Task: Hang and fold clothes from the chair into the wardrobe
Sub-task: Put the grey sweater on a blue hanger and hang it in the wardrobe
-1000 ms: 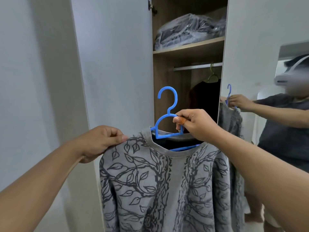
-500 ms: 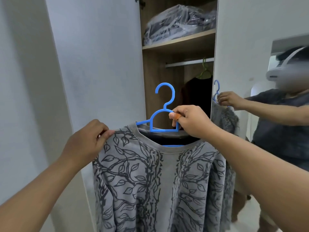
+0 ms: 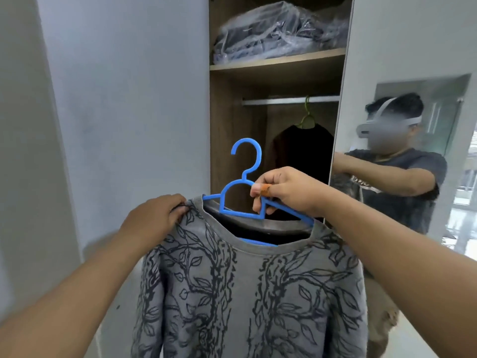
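Note:
A grey sweater (image 3: 247, 293) with a dark leaf-and-branch print hangs on a blue plastic hanger (image 3: 246, 182) in front of the open wardrobe (image 3: 232, 140). My right hand (image 3: 286, 192) grips the hanger just below its hook. My left hand (image 3: 157, 215) pinches the sweater's left shoulder by the collar. The hanger's hook points up, below and in front of the metal rail (image 3: 289, 100). The right end of the hanger pokes out at the collar.
A dark garment (image 3: 302, 156) hangs from a green hanger (image 3: 306, 117) on the rail. Plastic-wrapped clothes (image 3: 281, 34) lie on the shelf above. The white door (image 3: 124, 104) stands open at left. A mirrored door (image 3: 413, 125) at right reflects me.
The view has come closer to the wardrobe. My left hand has slid along the shoulder toward the collar. My right hand keeps its hold on the hanger.

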